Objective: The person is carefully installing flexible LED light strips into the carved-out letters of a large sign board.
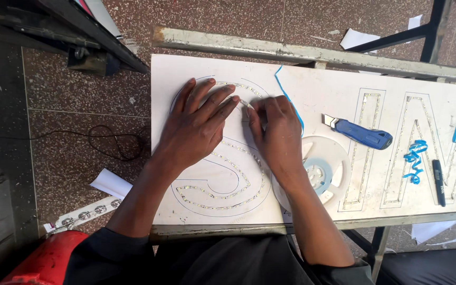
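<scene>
A white board (312, 89) lies across a metal frame, with letter outlines drawn on it. A thin light strip (222, 196) follows the curved first letter. My left hand (199, 124) rests flat on the upper curve of that letter, fingers spread and pressing down. My right hand (276, 132) is beside it, its fingertips pinching the strip's end near the left fingertips. A blue backing ribbon (286, 92) trails from there toward the board's far edge. A white reel (325, 169) sits under my right wrist.
A blue utility knife (362, 134) lies right of the reel. Curls of blue ribbon (414, 158) and a black pen (438, 182) lie on the further letters. A black cable (114, 142), paper scraps and a red container (48, 258) are on the floor at left.
</scene>
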